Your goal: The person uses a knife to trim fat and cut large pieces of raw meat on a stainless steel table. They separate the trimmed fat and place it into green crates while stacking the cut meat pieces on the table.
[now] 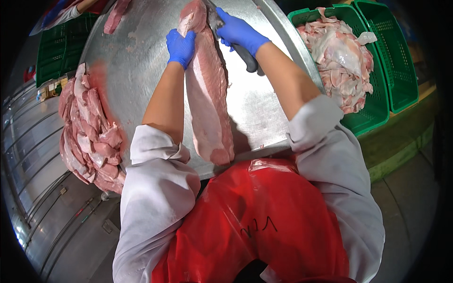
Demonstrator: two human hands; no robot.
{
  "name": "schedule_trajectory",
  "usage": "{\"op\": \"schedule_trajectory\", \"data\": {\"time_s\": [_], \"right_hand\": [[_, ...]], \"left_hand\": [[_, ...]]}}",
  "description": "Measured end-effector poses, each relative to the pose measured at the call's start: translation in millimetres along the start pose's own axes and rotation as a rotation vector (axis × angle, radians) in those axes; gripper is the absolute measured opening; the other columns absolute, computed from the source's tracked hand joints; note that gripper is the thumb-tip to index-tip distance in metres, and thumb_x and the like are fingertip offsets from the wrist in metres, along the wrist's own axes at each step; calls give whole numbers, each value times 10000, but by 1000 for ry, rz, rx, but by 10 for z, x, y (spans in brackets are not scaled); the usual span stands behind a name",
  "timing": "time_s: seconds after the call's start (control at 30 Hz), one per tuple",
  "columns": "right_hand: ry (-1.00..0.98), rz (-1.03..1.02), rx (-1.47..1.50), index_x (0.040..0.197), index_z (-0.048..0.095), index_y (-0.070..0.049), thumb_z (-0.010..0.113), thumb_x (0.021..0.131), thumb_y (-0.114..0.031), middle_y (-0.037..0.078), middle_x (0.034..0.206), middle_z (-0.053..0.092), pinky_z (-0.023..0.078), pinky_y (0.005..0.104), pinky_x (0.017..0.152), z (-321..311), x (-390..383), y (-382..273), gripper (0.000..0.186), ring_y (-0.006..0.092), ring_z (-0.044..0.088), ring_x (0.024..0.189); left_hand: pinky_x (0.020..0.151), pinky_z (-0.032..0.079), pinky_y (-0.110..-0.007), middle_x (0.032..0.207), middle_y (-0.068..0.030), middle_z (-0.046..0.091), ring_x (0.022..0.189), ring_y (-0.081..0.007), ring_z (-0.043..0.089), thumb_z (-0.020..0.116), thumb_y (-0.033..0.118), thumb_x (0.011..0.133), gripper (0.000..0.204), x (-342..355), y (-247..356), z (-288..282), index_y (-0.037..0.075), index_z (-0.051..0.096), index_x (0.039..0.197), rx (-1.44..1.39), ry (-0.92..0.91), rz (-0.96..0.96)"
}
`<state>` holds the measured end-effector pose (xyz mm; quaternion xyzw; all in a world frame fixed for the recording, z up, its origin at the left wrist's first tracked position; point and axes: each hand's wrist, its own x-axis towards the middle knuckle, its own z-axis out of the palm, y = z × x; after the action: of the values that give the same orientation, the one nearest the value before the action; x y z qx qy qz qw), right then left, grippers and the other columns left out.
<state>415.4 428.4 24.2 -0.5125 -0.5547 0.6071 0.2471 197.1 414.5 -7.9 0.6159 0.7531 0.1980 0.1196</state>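
Observation:
A long pale-pink meat loin (207, 101) lies lengthwise on the metal table (262, 111), its near end close to my red apron. My left hand (181, 48), in a blue glove, is closed on the loin's left side near its far end. In my gloved right hand (240, 34) is a knife (247, 59) with a dark handle that sticks out below the fist. Its blade lies along the right side of the loin's far end, partly hidden by the meat and my fingers.
Right of the table, a green crate (381, 89) holds pale meat trimmings (339, 59), with another green crate (394, 52) beside it. Cut meat pieces (89, 134) are heaped at the left edge. A meat strip (115, 18) lies far left, near another person's sleeve (71, 14).

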Motion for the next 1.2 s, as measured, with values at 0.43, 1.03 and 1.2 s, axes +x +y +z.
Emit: {"op": "schedule_trajectory", "data": {"time_s": [0.43, 1.03, 1.2], "right_hand": [[79, -169, -374, 1519, 186, -53, 552, 853, -141, 261, 968, 684, 570, 414, 705, 323, -222, 246, 765, 354, 697, 795], [-93, -64, -434, 1552, 113, -63, 503, 853, -51, 322, 888, 659, 516, 541, 662, 576, -1639, 453, 801, 459, 651, 693], [132, -113, -354, 1552, 107, -45, 501, 840, -48, 273, 705, 640, 516, 526, 599, 450, -1645, 676, 814, 438, 641, 614]], "left_hand": [[916, 464, -482, 1076, -336, 596, 1016, -477, 587, 705, 330, 780, 529, 8, -22, 14, -93, 577, 1070, -167, 6, 106], [828, 524, -364, 988, -180, 690, 897, -269, 664, 581, 209, 808, 307, 173, -824, -148, -29, 669, 980, -766, -235, -443], [866, 538, -399, 989, -182, 696, 906, -297, 671, 530, 184, 801, 290, 150, -660, -378, -16, 673, 954, -1118, -274, -734]]}}
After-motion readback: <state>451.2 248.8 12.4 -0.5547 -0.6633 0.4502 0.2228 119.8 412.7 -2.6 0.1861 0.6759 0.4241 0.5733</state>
